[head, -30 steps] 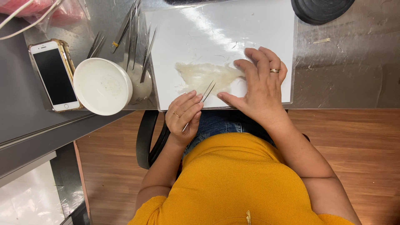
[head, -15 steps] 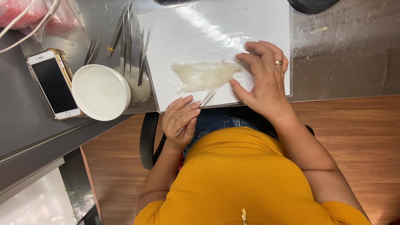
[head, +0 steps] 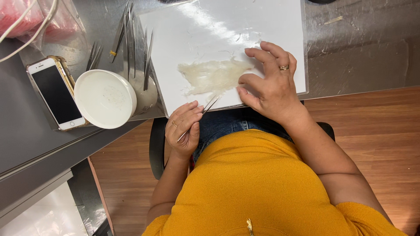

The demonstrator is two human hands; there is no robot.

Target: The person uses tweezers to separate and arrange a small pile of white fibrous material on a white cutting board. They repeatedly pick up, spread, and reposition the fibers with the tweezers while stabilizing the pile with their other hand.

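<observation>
A pale, translucent fibrous piece (head: 210, 76) lies on a white laminated sheet (head: 210, 30) on the metal table. My right hand (head: 271, 85), with a ring on one finger, lies flat on the sheet, and its fingertips press the right end of the piece. My left hand (head: 183, 129) is at the table's near edge and pinches thin metal tweezers (head: 208, 106). The tweezer tips point up toward the lower edge of the piece, just short of it.
A round white bowl (head: 105, 98) stands left of the sheet, beside a smartphone (head: 54, 91) with a dark screen. Several spare tweezers (head: 131, 35) lie behind the bowl. A pink plastic bag (head: 26, 17) is at the far left. A wooden floor lies below.
My right hand has shifted slightly on the piece's right end. My left hand keeps the tweezers near the sheet's front edge. The view has drifted a little.
</observation>
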